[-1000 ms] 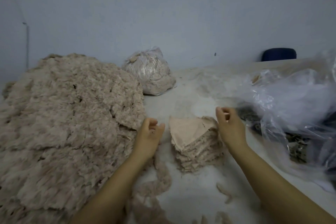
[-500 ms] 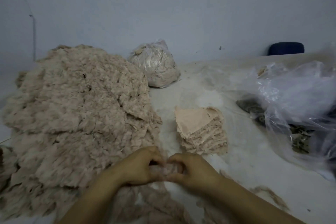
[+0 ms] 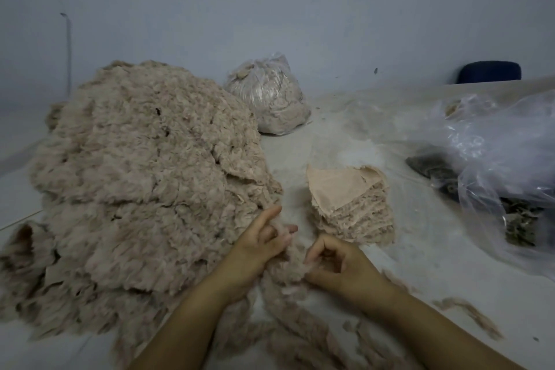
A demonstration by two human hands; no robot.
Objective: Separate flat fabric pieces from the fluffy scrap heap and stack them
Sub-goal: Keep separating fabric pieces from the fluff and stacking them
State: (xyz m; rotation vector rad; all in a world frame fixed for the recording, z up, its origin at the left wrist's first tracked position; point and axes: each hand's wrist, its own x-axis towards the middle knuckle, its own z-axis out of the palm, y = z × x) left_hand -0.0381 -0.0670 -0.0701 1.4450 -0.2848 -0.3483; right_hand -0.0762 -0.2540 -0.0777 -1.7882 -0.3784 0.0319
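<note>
fluffy heap [image 3: 144,189] — flat stack [image 3: 351,204], hands [image 3: 300,258] pinching

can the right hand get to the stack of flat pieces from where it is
Probably yes: the right hand sits just in front of the stack of flat pieces with only bare table between, though it grips a fluffy scrap.

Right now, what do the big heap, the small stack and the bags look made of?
Scrap heap: beige fluffy pile fabric, matte and shaggy, probably synthetic fleece.
Stack of flat pieces: same fabric; the top piece shows a smooth peach woven-looking backing.
Tied bag and large loose bag: thin clear plastic film, glossy and crinkled.
</note>
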